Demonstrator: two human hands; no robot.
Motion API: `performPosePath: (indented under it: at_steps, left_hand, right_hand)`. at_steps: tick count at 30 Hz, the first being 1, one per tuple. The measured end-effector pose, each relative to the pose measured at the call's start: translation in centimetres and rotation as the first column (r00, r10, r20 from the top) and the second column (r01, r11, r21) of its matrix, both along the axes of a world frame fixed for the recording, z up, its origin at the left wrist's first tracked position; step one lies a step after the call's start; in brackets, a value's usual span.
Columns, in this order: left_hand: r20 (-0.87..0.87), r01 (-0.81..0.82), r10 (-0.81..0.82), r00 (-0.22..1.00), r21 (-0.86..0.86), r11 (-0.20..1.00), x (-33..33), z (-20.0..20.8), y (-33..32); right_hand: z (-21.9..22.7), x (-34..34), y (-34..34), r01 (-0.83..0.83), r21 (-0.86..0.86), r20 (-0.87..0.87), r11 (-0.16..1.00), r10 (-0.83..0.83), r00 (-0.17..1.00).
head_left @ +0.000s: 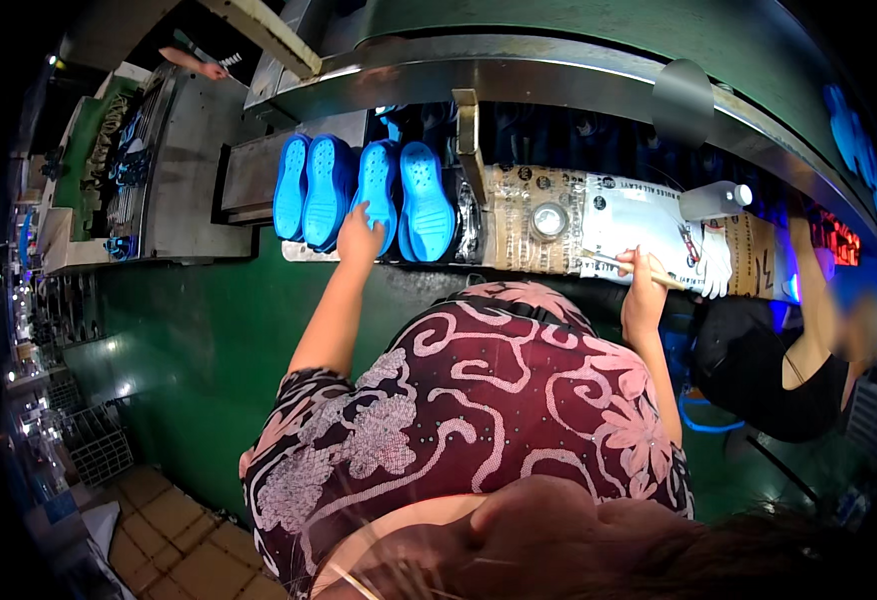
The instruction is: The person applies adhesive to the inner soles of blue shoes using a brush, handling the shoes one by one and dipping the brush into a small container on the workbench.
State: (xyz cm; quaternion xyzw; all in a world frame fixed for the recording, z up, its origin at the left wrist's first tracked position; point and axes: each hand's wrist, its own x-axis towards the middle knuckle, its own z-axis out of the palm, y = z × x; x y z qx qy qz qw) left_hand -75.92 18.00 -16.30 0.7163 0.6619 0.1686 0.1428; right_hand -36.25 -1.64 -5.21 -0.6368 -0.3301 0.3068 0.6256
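Several bright blue foam shoes stand in a row at the bench edge, their perforated insoles facing up. My left hand [362, 238] rests on the insole of one blue shoe [377, 180], with its fingers stretched out. Close on its right is another blue shoe [427, 200]; on its left are two more, one being a blue shoe [327, 190]. My right hand [644, 290] is closed around a thin brush [667, 281] with a pale handle, its tip pointing left over the covered bench. Left of it sits a small round clear dish [551, 221].
Brown printed wrapping [519, 245] and a white sheet [624, 210] cover the bench. On them lie a white bottle [716, 200] and a white glove [716, 265]. A metal rail [519, 72] crosses above. A co-worker [769, 375] is at the right; another person's hand [214, 71] shows far left.
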Motion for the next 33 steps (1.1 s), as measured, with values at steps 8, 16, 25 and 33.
performPosePath:
  at_steps: [8, 16, 25, 33]
  left_hand:
    - [-0.333, -0.031, -0.169, 0.928, -0.52, 0.854, 7.5, -2.4, 5.1]
    - [-0.008, -0.126, 0.139, 0.99, -0.475, 0.871, 6.8, -8.8, 4.6]
    - [0.708, 0.325, 0.677, 0.203, -0.701, 0.635, 5.2, -1.2, 1.2]
    - [0.85, 0.134, 0.166, 0.5, -0.266, 0.955, 9.9, 9.1, -9.5]
  right_hand:
    - [0.0, -0.6, 1.2, -0.053, -0.066, 0.044, 0.996, 0.056, 0.997]
    - [-1.3, 0.8, -0.9, 0.046, -0.09, 0.061, 0.995, -0.04, 0.997]
    - [-3.2, 2.4, -1.2, 0.027, -0.103, -0.036, 0.994, -0.031, 0.999]
    - [-1.0, 1.2, 1.7, -0.112, 0.068, -0.131, 0.991, 0.121, 0.984]
